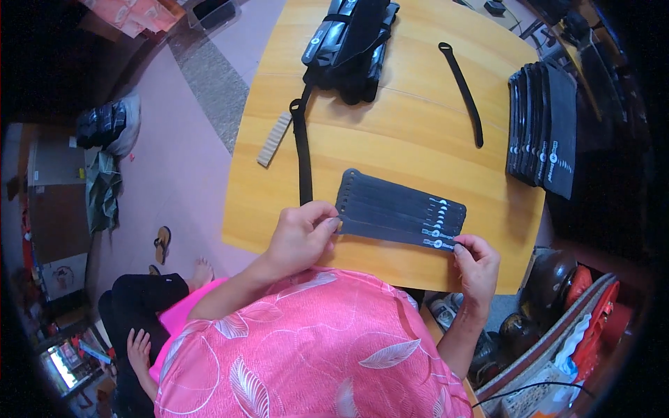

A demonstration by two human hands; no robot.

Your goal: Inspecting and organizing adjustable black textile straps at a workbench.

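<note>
A fanned row of dark hook-and-loop straps (397, 200) lies on the table near its front edge, overlapping, with slotted ends on the left and white printed marks on the right. My left hand (301, 235) pinches the left end of the nearest strap (383, 234). Its right end sits between the thumb and fingers of my right hand (477, 263). A single loose black strap (302, 150) with a looped end runs up from beside my left hand. Another loose strap (463, 97) lies farther back on the right.
The wooden table (411, 132) holds a bundle of packed black straps (348, 49) at the back, a ridged cardboard strip (274, 139) on the left and a stack of dark straps (542, 129) at the right edge. Another person's hand (139, 346) shows at lower left.
</note>
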